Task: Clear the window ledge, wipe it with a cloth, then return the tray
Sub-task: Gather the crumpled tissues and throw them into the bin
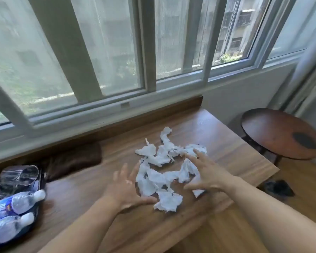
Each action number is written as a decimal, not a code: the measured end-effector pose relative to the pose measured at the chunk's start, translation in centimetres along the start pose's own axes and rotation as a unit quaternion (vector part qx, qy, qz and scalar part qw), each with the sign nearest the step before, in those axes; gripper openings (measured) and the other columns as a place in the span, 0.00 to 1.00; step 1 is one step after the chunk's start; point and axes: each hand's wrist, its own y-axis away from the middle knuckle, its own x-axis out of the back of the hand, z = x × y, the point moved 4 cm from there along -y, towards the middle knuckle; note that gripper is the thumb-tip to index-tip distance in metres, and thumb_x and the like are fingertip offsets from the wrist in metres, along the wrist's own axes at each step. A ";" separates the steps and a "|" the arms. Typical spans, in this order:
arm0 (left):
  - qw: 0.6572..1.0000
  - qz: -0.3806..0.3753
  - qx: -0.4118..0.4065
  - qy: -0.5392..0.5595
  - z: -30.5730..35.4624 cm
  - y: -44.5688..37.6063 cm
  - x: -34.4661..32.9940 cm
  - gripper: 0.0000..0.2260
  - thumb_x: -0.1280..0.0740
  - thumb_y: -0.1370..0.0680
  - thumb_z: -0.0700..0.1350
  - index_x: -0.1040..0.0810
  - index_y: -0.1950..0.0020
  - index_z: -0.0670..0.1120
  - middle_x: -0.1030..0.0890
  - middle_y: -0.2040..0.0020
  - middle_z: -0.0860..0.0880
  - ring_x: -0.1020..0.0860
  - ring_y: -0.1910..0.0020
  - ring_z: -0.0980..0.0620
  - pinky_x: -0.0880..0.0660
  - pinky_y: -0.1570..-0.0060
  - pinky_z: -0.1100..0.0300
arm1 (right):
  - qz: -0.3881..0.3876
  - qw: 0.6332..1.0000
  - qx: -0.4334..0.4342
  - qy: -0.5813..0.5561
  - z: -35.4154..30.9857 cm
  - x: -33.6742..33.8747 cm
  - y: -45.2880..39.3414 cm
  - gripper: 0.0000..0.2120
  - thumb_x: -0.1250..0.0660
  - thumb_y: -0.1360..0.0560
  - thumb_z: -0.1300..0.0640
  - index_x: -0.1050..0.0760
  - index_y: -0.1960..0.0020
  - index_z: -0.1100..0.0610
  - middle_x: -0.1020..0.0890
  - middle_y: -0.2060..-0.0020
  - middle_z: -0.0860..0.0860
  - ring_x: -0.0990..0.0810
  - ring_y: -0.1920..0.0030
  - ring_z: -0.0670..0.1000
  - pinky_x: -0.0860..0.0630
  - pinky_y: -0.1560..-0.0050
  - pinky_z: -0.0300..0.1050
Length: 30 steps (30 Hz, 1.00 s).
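Several crumpled white tissue scraps (pixel 162 157) lie scattered on the wooden window ledge (pixel 102 179). My left hand (pixel 128 189) lies flat with spread fingers at the left edge of the pile, its thumb touching a scrap. Over the right side of the pile my right hand (pixel 206 172) has its fingers spread and rests on the scraps. A dark brown cloth (pixel 75 159) lies folded by the window frame to the left. At the far left a dark tray (pixel 37 181) holds two plastic water bottles (pixel 16 203) and a glass (pixel 20 175).
The sliding window (pixel 117 52) runs along the back of the ledge. A round dark wooden stool (pixel 279 134) stands to the right, past the ledge's end. A small dark object (pixel 279 188) lies on the floor below it.
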 end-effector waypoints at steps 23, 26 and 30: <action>0.988 -0.003 0.033 -0.149 7.4 -9.2 0.4 0.69 0.25 0.40 0.73 0.76 0.23 0.57 0.76 0.23 0.41 0.62 0.20 0.32 0.40 0.24 0.43 | -0.057 0.975 0.165 0.138 0.6 0.3 -10.9 0.73 0.18 0.45 0.34 0.72 0.23 0.38 0.70 0.21 0.48 0.66 0.20 0.57 0.44 0.24 0.66; 0.989 0.004 0.038 -0.146 7.5 -11.0 1.0 0.70 0.25 0.43 0.75 0.75 0.23 0.59 0.76 0.23 0.43 0.57 0.20 0.32 0.34 0.27 0.43 | -0.064 0.976 0.158 0.135 -0.1 -0.1 -12.7 0.74 0.17 0.46 0.35 0.70 0.22 0.39 0.68 0.20 0.49 0.63 0.20 0.58 0.40 0.24 0.65; 0.992 -0.024 0.053 -0.112 7.2 -12.6 1.8 0.71 0.23 0.47 0.75 0.72 0.22 0.61 0.73 0.21 0.45 0.50 0.19 0.34 0.29 0.30 0.42 | -0.084 0.972 0.156 0.155 -1.0 0.0 -14.7 0.72 0.17 0.45 0.37 0.66 0.21 0.40 0.63 0.19 0.49 0.52 0.21 0.59 0.33 0.28 0.62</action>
